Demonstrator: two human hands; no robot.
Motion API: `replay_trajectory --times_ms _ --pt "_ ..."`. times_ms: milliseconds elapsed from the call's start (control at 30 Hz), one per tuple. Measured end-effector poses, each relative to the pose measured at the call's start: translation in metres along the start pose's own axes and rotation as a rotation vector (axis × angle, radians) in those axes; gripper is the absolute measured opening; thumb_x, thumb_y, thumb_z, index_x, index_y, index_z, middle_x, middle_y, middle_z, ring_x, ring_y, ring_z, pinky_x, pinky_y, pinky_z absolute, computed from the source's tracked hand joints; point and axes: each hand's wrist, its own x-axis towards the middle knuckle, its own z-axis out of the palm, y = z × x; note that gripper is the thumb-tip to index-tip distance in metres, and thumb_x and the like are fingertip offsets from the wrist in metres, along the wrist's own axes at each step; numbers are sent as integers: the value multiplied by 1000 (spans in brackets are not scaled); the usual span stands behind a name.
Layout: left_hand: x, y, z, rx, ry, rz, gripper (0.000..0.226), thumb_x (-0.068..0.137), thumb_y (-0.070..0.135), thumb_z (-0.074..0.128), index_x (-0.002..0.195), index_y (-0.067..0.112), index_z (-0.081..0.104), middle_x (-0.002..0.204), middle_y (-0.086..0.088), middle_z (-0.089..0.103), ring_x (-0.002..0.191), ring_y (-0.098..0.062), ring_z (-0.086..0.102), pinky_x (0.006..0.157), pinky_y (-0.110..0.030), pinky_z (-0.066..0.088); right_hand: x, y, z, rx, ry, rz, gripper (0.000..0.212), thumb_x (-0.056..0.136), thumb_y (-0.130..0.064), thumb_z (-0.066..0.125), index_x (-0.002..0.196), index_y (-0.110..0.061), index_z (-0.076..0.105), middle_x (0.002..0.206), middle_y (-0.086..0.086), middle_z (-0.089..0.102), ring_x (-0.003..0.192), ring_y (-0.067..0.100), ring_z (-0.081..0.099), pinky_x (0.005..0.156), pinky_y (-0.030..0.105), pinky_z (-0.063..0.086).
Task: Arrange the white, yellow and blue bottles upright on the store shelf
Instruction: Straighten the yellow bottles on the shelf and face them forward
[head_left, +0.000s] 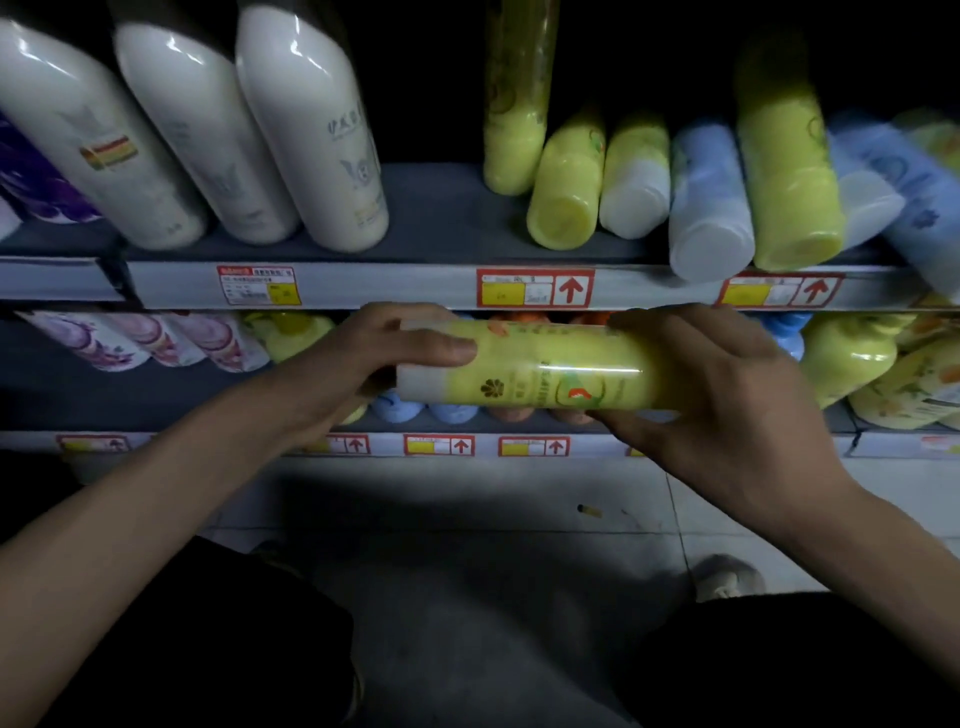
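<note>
Both hands hold one yellow bottle (540, 366) sideways in front of the shelves, its white cap end to the left. My left hand (384, 353) grips the cap end and my right hand (717, 384) grips the base end. On the upper shelf (441, 218), three white bottles (311, 130) stand at the left. One yellow bottle (514, 98) stands upright in the middle. To its right, several yellow bottles (566, 187) and blue bottles (706, 202) lie on their sides in a pile.
Red price tags (535, 287) run along the shelf edges. The lower shelf holds purple-patterned bottles (130, 338) at the left, blue and orange caps behind my hands, and yellow bottles (852, 358) at the right. Below are tiled floor, my dark trousers and a shoe (727, 577).
</note>
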Motion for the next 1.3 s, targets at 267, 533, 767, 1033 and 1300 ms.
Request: replay_trajectory --times_ms 267,533,767,1033,1300 --pt "-14 7 1 510 98 231 58 78 47 89 128 40 61 118 16 68 112 -4 65 91 -21 51 39 -14 -12 -207 123 -360 53 85 -17 78 135 -3 65 127 19 66 117 44 60 99 50 43" --pt "-12 10 12 383 314 261 65 71 63 81 128 42 57 120 16 68 111 -5 67 92 -41 57 66 -44 -8 159 348 -29 86 78 -1 77 156 -14 43 156 19 37 147 32 38 120 38 36" --pt "1 17 15 2 337 213 52 79 52 86 123 40 63 118 8 75 111 -13 72 97 -46 59 70 -64 26 659 88 473 30 84 -6 77 106 -24 66 83 -9 71 78 2 67 76 29 58" --pt "10 29 13 -218 374 216 48 86 48 78 129 34 63 120 7 76 112 -15 72 101 -50 57 76 -88 43 903 -150 446 48 77 -17 91 118 -23 67 98 -2 75 92 11 72 80 29 62" --pt "16 41 1 -126 379 304 41 92 34 78 129 27 62 119 5 76 111 -14 73 100 -46 58 100 -96 39 954 -1 422 30 82 -7 85 109 -10 70 87 -7 77 79 -6 71 67 11 53"
